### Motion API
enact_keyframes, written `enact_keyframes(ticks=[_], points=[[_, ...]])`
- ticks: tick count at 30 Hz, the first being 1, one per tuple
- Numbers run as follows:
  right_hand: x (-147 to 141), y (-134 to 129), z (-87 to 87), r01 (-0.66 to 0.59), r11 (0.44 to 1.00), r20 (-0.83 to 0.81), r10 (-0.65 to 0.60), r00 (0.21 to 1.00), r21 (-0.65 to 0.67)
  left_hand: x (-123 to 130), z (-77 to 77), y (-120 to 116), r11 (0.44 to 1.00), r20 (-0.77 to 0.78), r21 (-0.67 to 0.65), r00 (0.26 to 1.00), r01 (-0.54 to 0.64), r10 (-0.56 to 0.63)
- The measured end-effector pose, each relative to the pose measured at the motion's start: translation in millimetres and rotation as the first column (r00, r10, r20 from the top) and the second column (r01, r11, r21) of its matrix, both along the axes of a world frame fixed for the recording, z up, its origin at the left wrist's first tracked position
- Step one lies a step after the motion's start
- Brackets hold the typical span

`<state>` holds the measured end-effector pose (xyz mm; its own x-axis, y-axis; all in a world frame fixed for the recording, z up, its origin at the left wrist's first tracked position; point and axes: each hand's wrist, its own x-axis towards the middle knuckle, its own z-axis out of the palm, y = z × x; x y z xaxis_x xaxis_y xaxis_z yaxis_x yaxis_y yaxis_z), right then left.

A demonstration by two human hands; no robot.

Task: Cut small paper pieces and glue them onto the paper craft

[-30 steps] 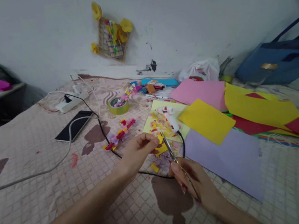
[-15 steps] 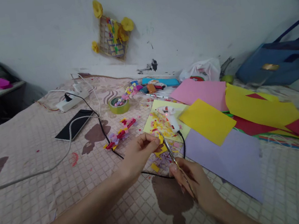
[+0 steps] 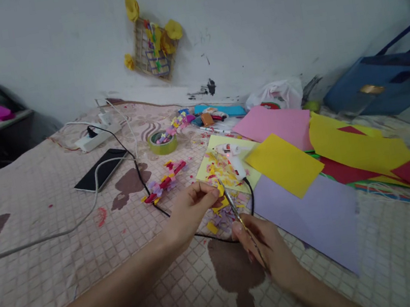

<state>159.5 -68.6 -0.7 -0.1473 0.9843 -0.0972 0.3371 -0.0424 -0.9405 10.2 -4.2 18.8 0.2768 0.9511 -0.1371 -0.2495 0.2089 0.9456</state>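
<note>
My left hand [image 3: 196,207] pinches a small piece of yellow paper [image 3: 220,189] between thumb and fingertips. In my right hand [image 3: 259,240] is a pair of scissors [image 3: 232,204], its blades pointing up and away, right beside the yellow piece. Whether the blades touch the paper I cannot tell. Beneath both hands lie small yellow and purple paper scraps [image 3: 225,217]. Just beyond them, a white glue gun [image 3: 233,158] with a small red light rests on a pale yellow sheet [image 3: 207,166] strewn with more scraps.
Left of my hands lies a red strip with paper bits [image 3: 165,182]. A tape roll [image 3: 163,143], a dark phone [image 3: 101,170] and a power strip [image 3: 98,137] sit farther off. Black glue gun cable [image 3: 252,197] crosses nearby. Yellow paper [image 3: 284,165] and lilac paper [image 3: 315,219] spread rightward.
My hands, the scissors and the yellow piece stay nearly in place. The whole view has shifted very slightly.
</note>
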Motion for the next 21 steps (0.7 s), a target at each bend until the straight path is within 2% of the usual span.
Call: enact_keyframes(ticks=[21], points=[[2.1,0.0,-3.8,0.001,1.000,-0.025,-0.001,1.000,-0.019,0.3,-0.3,0.3,1.000,0.014,-0.017,1.000,0.019,-0.019]])
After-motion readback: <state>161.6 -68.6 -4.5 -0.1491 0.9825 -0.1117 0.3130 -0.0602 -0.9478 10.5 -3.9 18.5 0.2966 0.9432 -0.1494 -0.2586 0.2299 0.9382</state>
